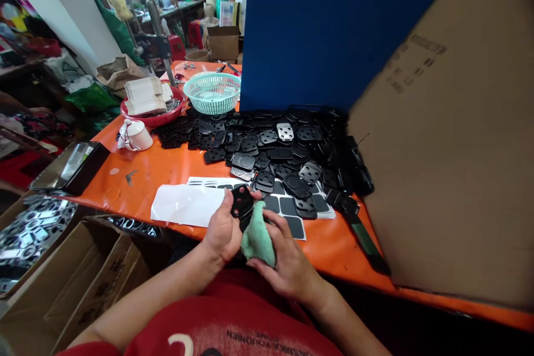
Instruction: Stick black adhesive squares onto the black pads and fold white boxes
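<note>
My left hand is closed on a black plate with round holes, held over the near edge of the table. In my right hand is a bunched light green cloth, which lies against the lower part of that plate. The plate's lower end is hidden behind the cloth and fingers. Just beyond my hands lie sheets with dark rounded rectangles and a blank white sheet. A heap of similar black plates spreads behind them.
A blue panel and a cardboard sheet wall off the back and right. A green-handled tool lies at right. A mint basket, red basin and white cup stand at left. Cartons of metal parts sit below.
</note>
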`<state>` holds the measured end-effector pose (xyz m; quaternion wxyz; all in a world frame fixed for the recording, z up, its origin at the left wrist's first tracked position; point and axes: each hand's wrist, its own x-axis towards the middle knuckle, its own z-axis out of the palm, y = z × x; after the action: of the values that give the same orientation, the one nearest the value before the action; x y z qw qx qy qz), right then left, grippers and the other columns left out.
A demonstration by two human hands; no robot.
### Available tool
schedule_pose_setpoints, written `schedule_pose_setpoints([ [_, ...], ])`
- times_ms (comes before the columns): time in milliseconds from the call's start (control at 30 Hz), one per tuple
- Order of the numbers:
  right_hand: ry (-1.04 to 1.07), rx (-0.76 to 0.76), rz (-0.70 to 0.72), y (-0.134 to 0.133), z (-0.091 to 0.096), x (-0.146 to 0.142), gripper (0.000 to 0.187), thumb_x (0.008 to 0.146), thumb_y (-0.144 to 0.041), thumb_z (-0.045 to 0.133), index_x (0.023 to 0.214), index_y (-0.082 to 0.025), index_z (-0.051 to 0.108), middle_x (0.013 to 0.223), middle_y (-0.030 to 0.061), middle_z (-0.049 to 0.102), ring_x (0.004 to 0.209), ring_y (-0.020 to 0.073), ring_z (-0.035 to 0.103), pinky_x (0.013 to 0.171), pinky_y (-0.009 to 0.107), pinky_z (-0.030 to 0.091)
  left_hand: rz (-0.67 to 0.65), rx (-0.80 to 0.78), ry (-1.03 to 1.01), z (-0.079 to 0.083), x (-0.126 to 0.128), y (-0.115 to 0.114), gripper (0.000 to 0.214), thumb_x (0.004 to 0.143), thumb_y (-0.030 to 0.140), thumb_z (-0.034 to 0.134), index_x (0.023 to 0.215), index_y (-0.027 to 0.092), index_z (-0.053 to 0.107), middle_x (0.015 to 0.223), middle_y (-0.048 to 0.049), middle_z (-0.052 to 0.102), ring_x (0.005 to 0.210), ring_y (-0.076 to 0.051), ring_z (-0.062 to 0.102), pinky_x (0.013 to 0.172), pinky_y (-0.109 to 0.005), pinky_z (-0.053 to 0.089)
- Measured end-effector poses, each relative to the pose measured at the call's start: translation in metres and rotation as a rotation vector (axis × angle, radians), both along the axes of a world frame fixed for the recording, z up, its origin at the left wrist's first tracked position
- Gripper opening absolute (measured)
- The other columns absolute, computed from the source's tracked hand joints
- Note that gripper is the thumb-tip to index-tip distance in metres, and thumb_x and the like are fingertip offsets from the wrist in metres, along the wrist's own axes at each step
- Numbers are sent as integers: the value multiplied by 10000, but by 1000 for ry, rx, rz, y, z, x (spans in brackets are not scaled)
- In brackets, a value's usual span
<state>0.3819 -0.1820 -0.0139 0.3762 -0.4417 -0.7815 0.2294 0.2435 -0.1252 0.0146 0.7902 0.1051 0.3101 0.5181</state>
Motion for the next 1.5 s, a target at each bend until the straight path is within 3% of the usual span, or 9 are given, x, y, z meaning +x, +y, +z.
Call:
schedule_pose_setpoints([
  [200, 403, -261, -395, -3, -14, -13, 579, 720, -428, 782, 1163, -236, 463, 1023, 52, 624, 837, 212, 638, 714, 326, 555, -65, 359, 124, 5, -2, -13, 423, 840, 543, 621, 1066, 186, 627, 1082, -103, 700, 1182, -279, 575, 1034, -427, 417],
  [333, 633, -485, -388, 6, -14, -17, 399, 747, -469, 737, 1000, -207, 574, 876, 35, 663, 776, 213, 637, 693, 318, 537, -193, 491, 222, 7, 0, -19, 402, 837, 507, 642, 1102, 205, 619, 1105, -102, 683, 1153, -271, 585, 1021, -401, 424],
  [500, 833, -744, -309, -5, -21, -14, 437, 724, -453, 739, 1065, -209, 620, 935, 47, 703, 824, 234, 658, 744, 345, 545, -120, 330, 203, 2, -2, -16, 416, 817, 541, 646, 1051, 198, 611, 995, -94, 702, 1053, -276, 633, 917, -394, 493],
  [633, 780, -897, -216, -11, -25, -17, 497, 604, -412, 841, 998, -190, 636, 857, 50, 715, 772, 237, 663, 704, 346, 548, -154, 276, 272, -6, 0, -22, 401, 809, 528, 661, 1001, 178, 628, 949, -94, 711, 972, -254, 651, 867, -357, 506],
  [733, 833, -860, -326, -2, -27, -17, 466, 631, -544, 793, 889, -180, 659, 798, 56, 705, 751, 244, 659, 675, 343, 543, -236, 289, 274, -11, 5, -33, 426, 779, 447, 725, 1097, 178, 636, 1075, -110, 690, 1031, -237, 630, 936, -330, 477],
  [833, 918, -812, -405, 4, -27, -16, 505, 697, -595, 726, 995, -193, 656, 955, 76, 712, 897, 263, 661, 792, 370, 537, -161, 218, 227, -13, 7, -32, 474, 768, 437, 738, 1151, 184, 620, 1114, -120, 685, 1090, -260, 616, 976, -337, 464],
  [1067, 733, -897, -231, -4, -20, -21, 584, 578, -349, 852, 1088, -187, 618, 962, 54, 726, 878, 248, 667, 799, 376, 536, -115, -4, 189, -16, 1, -5, 484, 796, 574, 647, 972, 124, 649, 893, -124, 729, 955, -297, 682, 860, -407, 530],
  [1300, 781, -847, -366, 15, -20, -19, 437, 708, -586, 721, 821, -166, 673, 820, 59, 724, 792, 237, 660, 745, 345, 525, -106, 48, 141, -18, 6, -18, 420, 804, 504, 682, 1036, 154, 662, 1001, -106, 730, 1053, -278, 645, 940, -376, 493],
  [1500, 867, -1072, -164, -1, -32, -3, 461, 620, -479, 829, 917, -157, 687, 807, 46, 729, 739, 223, 683, 719, 351, 541, -174, -121, -1, -16, -8, -2, 400, 940, 475, 473, 1001, 115, 636, 999, -162, 709, 980, -268, 666, 859, -395, 530],
])
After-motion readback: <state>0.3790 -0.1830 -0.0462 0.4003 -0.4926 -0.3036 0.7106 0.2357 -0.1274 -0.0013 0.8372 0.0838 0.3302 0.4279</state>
